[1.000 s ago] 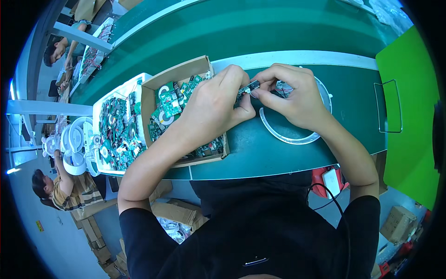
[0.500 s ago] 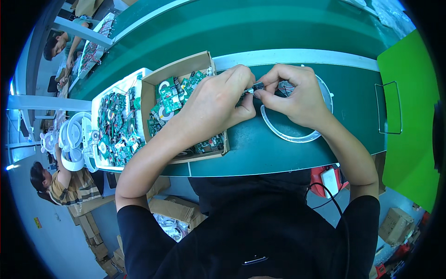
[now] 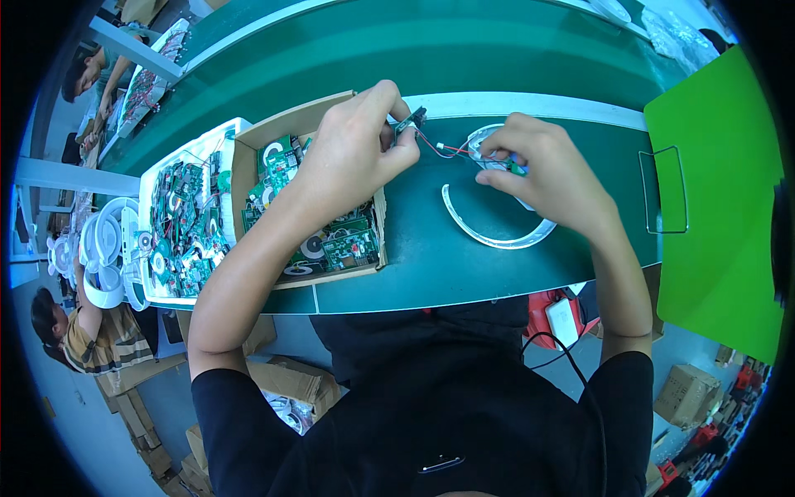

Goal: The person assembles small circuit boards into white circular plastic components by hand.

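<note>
Between the thumb and fingers of my left hand (image 3: 348, 149) is a small dark-green circuit board (image 3: 411, 121), held up over the right edge of the cardboard box. Thin red and dark wires (image 3: 447, 151) with a small white connector run from it toward my right hand (image 3: 542, 170). My right hand is closed on a white plastic part (image 3: 487, 139) with wires on it; a blue-green piece (image 3: 518, 164) shows under its fingers, its kind unclear. Beneath that hand, a white plastic ring (image 3: 474, 233) lies on the green table, partly hidden.
Left of my hands, an open cardboard box (image 3: 382, 236) holds green circuit boards, beside a white foam tray (image 3: 149, 240) full of more. A bright green panel (image 3: 712, 207) with a wire handle stands at the right. Two other people work at the far left.
My hands have drawn apart, my left hand going left with the circuit board. Wires now stretch between them, and my right hand grips the white part. The view has shifted slightly.
</note>
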The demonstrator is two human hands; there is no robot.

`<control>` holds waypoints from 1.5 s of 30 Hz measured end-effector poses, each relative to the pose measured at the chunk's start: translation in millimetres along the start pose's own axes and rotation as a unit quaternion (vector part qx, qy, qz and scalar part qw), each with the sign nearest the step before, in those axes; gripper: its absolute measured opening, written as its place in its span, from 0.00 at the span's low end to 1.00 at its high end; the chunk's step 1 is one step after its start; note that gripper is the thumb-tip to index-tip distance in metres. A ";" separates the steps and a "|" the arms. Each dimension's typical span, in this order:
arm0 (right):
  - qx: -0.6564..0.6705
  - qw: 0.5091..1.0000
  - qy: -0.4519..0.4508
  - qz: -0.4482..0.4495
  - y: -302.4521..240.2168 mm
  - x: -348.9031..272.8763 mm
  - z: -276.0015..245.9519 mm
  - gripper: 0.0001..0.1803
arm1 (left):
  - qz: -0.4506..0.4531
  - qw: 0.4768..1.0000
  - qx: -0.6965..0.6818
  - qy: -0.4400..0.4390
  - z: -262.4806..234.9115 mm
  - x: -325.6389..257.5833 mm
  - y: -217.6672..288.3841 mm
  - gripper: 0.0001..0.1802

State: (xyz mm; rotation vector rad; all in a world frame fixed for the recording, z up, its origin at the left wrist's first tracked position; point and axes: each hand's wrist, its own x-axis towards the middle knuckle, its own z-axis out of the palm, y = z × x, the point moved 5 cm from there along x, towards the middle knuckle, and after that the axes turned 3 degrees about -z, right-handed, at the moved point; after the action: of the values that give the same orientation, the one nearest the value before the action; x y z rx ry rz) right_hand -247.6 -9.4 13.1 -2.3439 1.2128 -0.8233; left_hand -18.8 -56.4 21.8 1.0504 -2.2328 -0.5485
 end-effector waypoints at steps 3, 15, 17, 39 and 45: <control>-0.038 0.999 -0.021 -0.006 3.8 5.2 12.0 0.06 | -0.010 1.000 -0.001 0.006 -1.0 1.2 -4.0 0.11; 0.107 0.994 0.001 0.013 0.9 20.0 31.0 0.07 | -0.071 0.995 -0.075 0.013 -5.6 2.2 -5.9 0.10; 0.047 0.998 0.027 -0.042 -5.4 17.3 35.7 0.09 | -0.072 0.994 -0.084 0.019 -7.1 2.6 -6.1 0.10; 0.275 0.950 0.120 0.091 -3.2 10.1 33.0 0.08 | -0.125 0.967 -0.223 0.010 -0.4 -2.7 2.6 0.09; 0.252 0.960 0.081 0.090 0.2 7.1 38.2 0.09 | -0.004 0.992 -0.130 -0.005 0.8 -5.0 18.9 0.09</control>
State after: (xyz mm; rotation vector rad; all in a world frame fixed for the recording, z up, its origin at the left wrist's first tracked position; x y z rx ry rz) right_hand -219.7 -13.1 -13.7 -1.7609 1.0968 -1.1227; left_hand -27.1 -41.0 30.6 0.9240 -2.0965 -0.8233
